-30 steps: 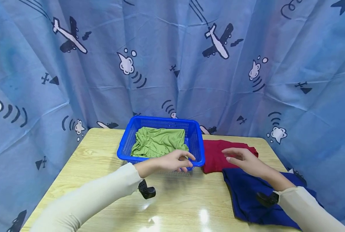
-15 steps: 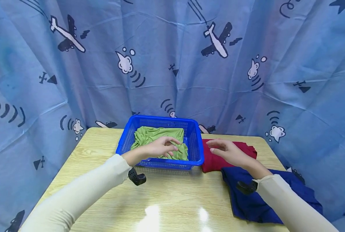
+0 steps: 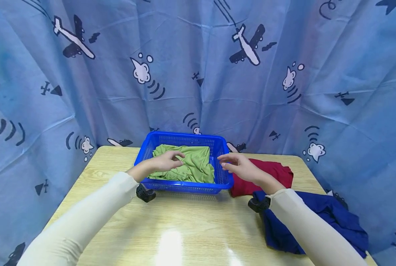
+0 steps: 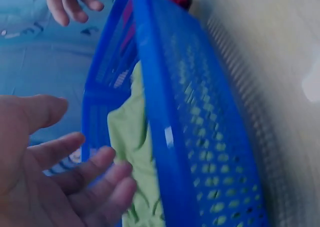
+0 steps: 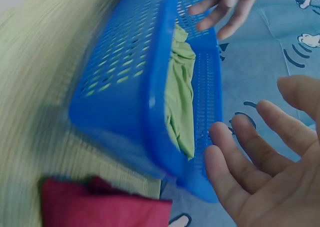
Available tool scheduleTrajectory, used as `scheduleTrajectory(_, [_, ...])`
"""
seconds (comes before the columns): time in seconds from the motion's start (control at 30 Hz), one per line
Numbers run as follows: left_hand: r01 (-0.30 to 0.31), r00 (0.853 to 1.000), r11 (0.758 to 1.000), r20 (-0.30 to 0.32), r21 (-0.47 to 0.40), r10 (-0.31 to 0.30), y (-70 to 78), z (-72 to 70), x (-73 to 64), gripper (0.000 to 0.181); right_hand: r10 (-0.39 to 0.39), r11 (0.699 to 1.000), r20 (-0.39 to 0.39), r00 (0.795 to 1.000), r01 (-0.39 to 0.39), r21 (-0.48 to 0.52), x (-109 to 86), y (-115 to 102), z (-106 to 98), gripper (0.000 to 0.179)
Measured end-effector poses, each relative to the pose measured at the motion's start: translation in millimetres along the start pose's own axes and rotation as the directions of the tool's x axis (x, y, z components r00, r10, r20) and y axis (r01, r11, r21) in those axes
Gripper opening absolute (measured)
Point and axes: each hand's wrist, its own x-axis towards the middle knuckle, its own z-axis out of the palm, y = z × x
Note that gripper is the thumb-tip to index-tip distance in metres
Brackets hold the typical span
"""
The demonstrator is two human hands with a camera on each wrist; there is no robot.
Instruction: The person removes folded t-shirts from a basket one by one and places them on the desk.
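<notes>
Well, both my hands are loosely spread, their fingers gently bent, and neither has hold of anything. My left hand (image 3: 166,161) hangs over the left part of the blue basket (image 3: 191,187), with the green cloth (image 3: 196,162) beneath it. My right hand (image 3: 241,168) is at the basket's right end, its fingertips reaching toward that rim; I can't tell whether they touch it. My thumbs and fingers face each other across the basket

The green cloth lies rumpled inside, covering most of the bottom, with a strip of blue showing at the right end. The basket stands toward the back of the desk (image 3: 211,221), whose pale wood grain catches a bright glare near me. Just to the right of the basket is a red cloth (image 3: 277,171), partly hidden by my right hand, and nearer me lies a dark blue cloth (image 3: 334,214), creased, with my right sleeve (image 3: 304,218) crossing in front of it. Behind the desk hangs a blue curtain (image 3: 171,44) printed with planes and little clouds
</notes>
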Motion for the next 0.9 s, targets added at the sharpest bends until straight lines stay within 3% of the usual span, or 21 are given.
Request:
scheduleTrajectory(0.17, [0.110, 0.993, 0.992, 0.023, 0.053, -0.112, -12.8, -15.2, -0.5, 0.054, 0.040, 0.994, 0.037, 0.999, -0.044, 0.101, 18.1, -9.1, 7.8, 0.046])
scheduleTrajectory(0.33, [0.233, 0.972, 0.968, 0.015, 0.095, -0.235, -22.3, -24.1, 1.6, 0.058, 0.127, 0.961, 0.125, 0.984, -0.153, 0.230, 35.7, -11.0, 17.9, 0.048])
scheduleTrajectory(0.5, [0.291, 0.955, 0.943, 0.016, 0.160, -0.297, -34.1, -31.7, 4.2, 0.065, 0.214, 0.931, 0.163, 0.963, -0.252, 0.263, 49.9, -7.5, 29.0, 0.052])
scheduleTrajectory(0.67, [0.342, 0.936, 0.938, 0.062, 0.058, -0.345, -46.4, -38.9, 7.7, 0.070, 0.296, 0.904, 0.155, 0.943, -0.329, 0.273, 58.6, 0.2, 36.5, 0.057])
scheduleTrajectory(0.9, [0.364, 0.926, 0.930, 0.131, -0.049, -0.355, -52.8, -45.0, 11.2, 0.067, 0.357, 0.861, 0.162, 0.920, -0.392, 0.324, 71.9, 8.3, 40.6, 0.060])
